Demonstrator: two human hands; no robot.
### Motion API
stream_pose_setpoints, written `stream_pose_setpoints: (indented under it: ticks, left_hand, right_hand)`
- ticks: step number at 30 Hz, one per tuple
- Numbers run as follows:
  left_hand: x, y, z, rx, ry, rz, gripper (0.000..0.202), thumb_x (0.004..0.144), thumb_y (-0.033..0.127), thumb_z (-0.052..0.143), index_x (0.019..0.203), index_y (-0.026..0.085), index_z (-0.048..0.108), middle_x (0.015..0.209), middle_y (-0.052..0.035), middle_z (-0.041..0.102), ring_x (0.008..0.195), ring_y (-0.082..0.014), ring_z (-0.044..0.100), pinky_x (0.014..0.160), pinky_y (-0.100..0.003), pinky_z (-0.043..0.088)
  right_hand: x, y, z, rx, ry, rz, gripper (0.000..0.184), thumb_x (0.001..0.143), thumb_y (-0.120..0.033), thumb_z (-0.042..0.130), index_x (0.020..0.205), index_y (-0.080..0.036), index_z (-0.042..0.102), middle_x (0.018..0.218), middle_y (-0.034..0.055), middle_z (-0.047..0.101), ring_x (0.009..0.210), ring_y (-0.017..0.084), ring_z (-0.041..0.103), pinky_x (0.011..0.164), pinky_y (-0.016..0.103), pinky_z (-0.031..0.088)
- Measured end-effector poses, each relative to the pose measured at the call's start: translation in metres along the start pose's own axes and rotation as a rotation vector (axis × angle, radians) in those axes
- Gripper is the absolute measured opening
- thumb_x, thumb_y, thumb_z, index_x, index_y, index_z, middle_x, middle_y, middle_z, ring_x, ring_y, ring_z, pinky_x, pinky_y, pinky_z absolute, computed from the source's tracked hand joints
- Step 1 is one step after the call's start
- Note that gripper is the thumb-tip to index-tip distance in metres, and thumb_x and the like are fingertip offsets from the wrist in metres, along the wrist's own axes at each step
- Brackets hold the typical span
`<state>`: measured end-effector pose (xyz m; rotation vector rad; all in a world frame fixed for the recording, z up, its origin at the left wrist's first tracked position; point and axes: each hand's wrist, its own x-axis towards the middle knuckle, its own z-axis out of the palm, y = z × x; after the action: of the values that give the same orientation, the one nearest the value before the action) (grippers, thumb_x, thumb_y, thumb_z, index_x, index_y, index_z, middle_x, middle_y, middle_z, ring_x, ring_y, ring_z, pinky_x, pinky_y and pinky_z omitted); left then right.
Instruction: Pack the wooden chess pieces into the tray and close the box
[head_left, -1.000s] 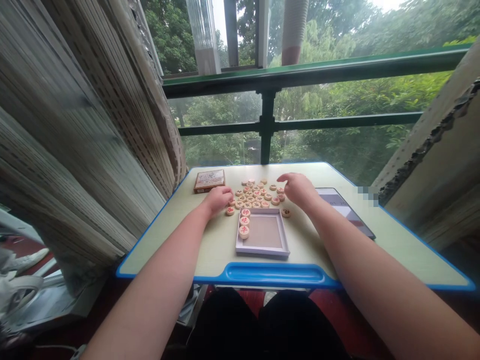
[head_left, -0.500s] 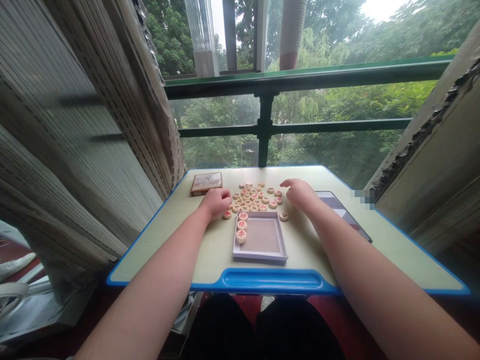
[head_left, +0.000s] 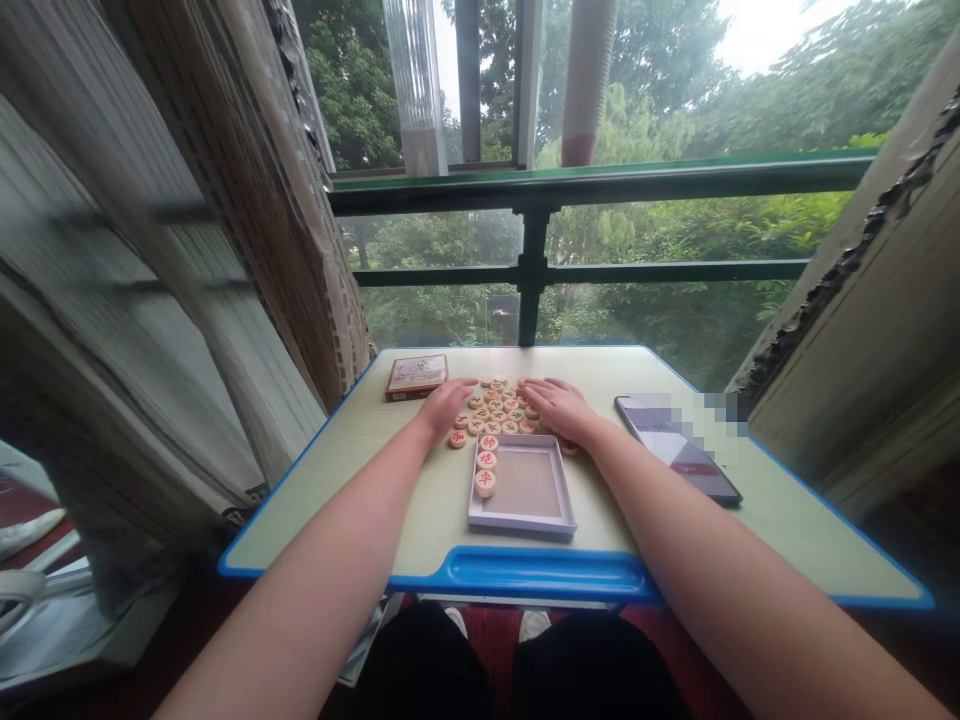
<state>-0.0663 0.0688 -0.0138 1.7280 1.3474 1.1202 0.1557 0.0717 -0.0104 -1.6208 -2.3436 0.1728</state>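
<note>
Fingers (head_left: 534, 392) of right hand (head_left: 561, 406) now stretched flat, a little apart, over right side of disc cluster; half a second ago they were curled beside it. Left hand (head_left: 448, 402) opened from a loose curl, fingers extended at cluster's left edge. Contact under right palm hidden, can't tell if anything is gripped; no disc seen in left. Largest first: table (head_left: 337, 450), smooth pale top, blue rim, moulded groove (head_left: 547, 572) along near edge. Phone-like slab (head_left: 671, 460), dark-edged, slanting on right, less covered by the arm than before. Tray (head_left: 523, 526), shallow, near-square, pale walls, tan floor, open side up, in front of cluster. Flat printed box (head_left: 417, 374), brown-sided, far left. Round wood-toned discs (head_left: 496, 405), red or dark characters, faces up, between hands; three in tray (head_left: 486, 461), unchanged, row's long axis front-to-back along left wall, red characters upright to wearer
</note>
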Motion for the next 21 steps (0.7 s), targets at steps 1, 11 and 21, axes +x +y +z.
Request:
stream_pose_setpoints:
  ticks: [1,11,21]
  left_hand:
    - [0.000,0.000,0.000,0.011,-0.005,-0.004,0.043,0.075,0.033,0.037,0.104,0.017,0.065,0.121,-0.0074,0.059,0.116,-0.0216,0.048,0.102,-0.034,0.033]
    - [-0.002,-0.001,-0.007,0.152,-0.024,0.022,0.036,0.074,0.023,0.031,0.088,0.017,0.065,0.104,-0.0076,0.061,0.101,-0.0209,0.054,0.091,-0.035,0.040]
    - [0.004,-0.006,-0.007,0.145,-0.032,0.036,0.037,0.074,0.022,0.031,0.087,0.015,0.065,0.104,-0.0090,0.063,0.102,-0.0212,0.055,0.091,-0.035,0.041]
  right_hand:
    - [0.000,0.000,-0.001,0.000,-0.005,-0.014,0.050,0.093,-0.044,0.017,0.129,-0.030,0.049,0.140,-0.0014,0.043,0.127,0.023,0.036,0.105,0.042,0.025]
    - [-0.006,-0.009,-0.014,0.129,0.091,0.125,0.028,0.086,-0.032,0.042,0.092,-0.019,0.067,0.098,0.0067,0.067,0.099,0.021,0.054,0.085,0.030,0.039]
    - [0.013,-0.011,-0.022,0.302,0.076,0.220,0.035,0.074,-0.020,0.061,0.109,-0.017,0.061,0.100,0.0067,0.066,0.071,0.012,0.060,0.059,0.021,0.047]
